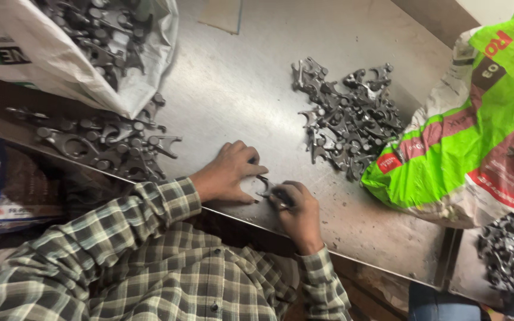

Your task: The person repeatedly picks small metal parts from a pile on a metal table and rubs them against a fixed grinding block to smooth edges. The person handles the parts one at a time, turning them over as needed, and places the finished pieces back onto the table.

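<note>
Both hands' fingers point(251, 159) closed (tightly) on metal fork part point(264, 185)

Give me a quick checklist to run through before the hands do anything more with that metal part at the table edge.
1. Left hand steadying the metal part: ok, its fingers rest on it.
2. Right hand gripping a small dark tool: ok, though what kind of tool: cannot tell.
3. Part lying fully on the steel table: ok, but near the front edge.
4. Bare table around the hands: ok.
5. Pile of parts apart from the hands: ok.
6. Green sack sitting stable: cannot tell.
</note>
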Available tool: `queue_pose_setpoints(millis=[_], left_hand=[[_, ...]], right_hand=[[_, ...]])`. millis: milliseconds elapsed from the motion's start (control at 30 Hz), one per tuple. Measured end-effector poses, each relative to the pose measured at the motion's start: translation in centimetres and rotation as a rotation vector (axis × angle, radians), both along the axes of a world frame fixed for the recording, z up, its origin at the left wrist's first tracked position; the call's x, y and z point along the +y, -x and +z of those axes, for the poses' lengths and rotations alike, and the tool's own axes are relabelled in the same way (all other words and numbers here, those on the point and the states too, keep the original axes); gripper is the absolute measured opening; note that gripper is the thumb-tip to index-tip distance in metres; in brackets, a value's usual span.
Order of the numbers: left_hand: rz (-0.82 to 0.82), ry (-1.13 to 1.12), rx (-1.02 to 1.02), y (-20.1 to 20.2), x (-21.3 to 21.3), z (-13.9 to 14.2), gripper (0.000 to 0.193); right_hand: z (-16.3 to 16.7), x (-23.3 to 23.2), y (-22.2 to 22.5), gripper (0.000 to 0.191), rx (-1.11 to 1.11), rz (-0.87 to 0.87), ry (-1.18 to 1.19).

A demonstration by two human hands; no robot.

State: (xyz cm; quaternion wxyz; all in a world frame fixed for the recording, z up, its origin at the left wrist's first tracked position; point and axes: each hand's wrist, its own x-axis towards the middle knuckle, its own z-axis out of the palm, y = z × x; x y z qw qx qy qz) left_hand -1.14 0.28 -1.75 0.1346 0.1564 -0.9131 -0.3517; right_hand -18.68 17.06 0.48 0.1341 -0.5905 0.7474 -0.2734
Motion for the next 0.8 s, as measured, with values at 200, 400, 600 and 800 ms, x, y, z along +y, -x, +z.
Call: queue_pose_setpoints(millis=[200,400,600,800], left_hand=[[0.019,0.022,0.111,0.0,0.1,-0.1,0.068],[0.035,0.021,0.118,0.2,0.4,-0.3,0.07],[0.01,0.012,0.053,0.6,0.2,0.1,0.073],[0.008,0.027,0.035,0.4,0.2,1.2,0.072]], right_hand=[[0.1,4.3,6.3,0.044,-1.157,-0.413,0.032],[2.8,6.9,12.3,0.049,-1.807,-0.495,0.737],[5.8,3.2,9.9,0.056,-1.609,-0.435,1.196],[4.1,-8.4,-4.8,0.066,-0.767,0.03,0.684]])
